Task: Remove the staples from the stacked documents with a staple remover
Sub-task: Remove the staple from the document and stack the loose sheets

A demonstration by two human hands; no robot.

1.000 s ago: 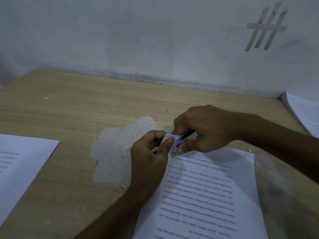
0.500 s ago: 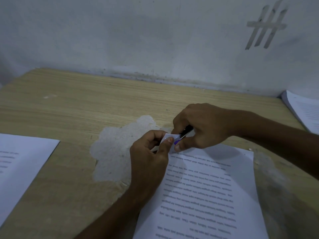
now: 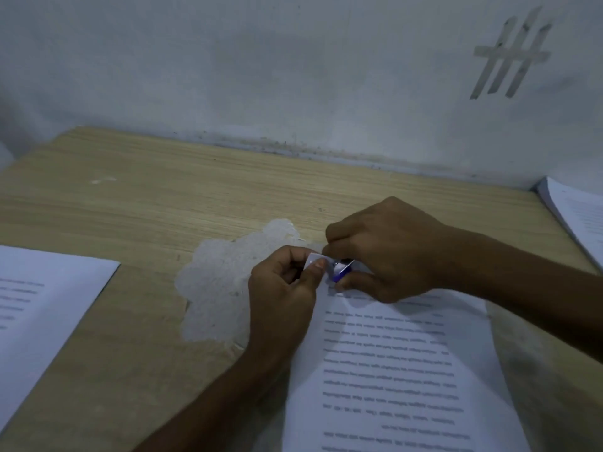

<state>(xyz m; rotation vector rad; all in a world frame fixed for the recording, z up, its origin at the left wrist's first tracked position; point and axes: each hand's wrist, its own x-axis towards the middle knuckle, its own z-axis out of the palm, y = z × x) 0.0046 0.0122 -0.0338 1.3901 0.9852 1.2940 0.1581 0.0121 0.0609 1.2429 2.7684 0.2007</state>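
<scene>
Far left: printed sheets (image 3: 49, 305) flat on wooden desk (image 3: 163, 203). Centre: left hand (image 3: 284, 298) pinching lifted corner of stapled document (image 3: 401, 370); blue staple remover (image 3: 340, 272) at that corner, gripped in right hand (image 3: 391, 252). Far right: paper stack (image 3: 579, 216).

The document (image 3: 401, 370), white sheets of printed text, lies flat with its lines upside down to the camera and its far left corner bent upward. The staple remover (image 3: 341, 271), small, blue and metal, sits at that corner, mostly covered.
</scene>
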